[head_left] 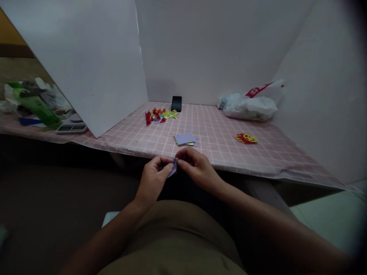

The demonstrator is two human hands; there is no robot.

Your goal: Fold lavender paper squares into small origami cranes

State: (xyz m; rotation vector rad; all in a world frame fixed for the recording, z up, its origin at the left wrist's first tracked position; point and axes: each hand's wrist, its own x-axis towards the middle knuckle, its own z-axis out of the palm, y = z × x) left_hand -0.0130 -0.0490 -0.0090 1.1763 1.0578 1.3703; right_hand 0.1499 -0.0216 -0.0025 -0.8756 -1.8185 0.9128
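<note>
Between my fingertips, just off the table's front edge, is a small folded piece of purple paper point(174, 168). My left hand point(157, 172) pinches it from the left. From the other side, the thumb and fingers of my right hand point(196, 166) close on its upper right part. My fingers cover much of the paper, so its full shape is hidden. Right beyond my hands lies a stack of paper squares point(185, 138), purple on top with yellow beneath. Farther back sits a cluster of folded paper pieces point(160, 115) in red, orange, yellow and some blue.
The table point(212, 152) has a pink checked cover. Red and yellow cut-out shapes point(246, 138) lie to the right, a white plastic bag point(252, 107) behind them. A black object point(176, 103) stands at the back. White panels point(86, 57) enclose the space; a scale point(71, 126) is outside, left.
</note>
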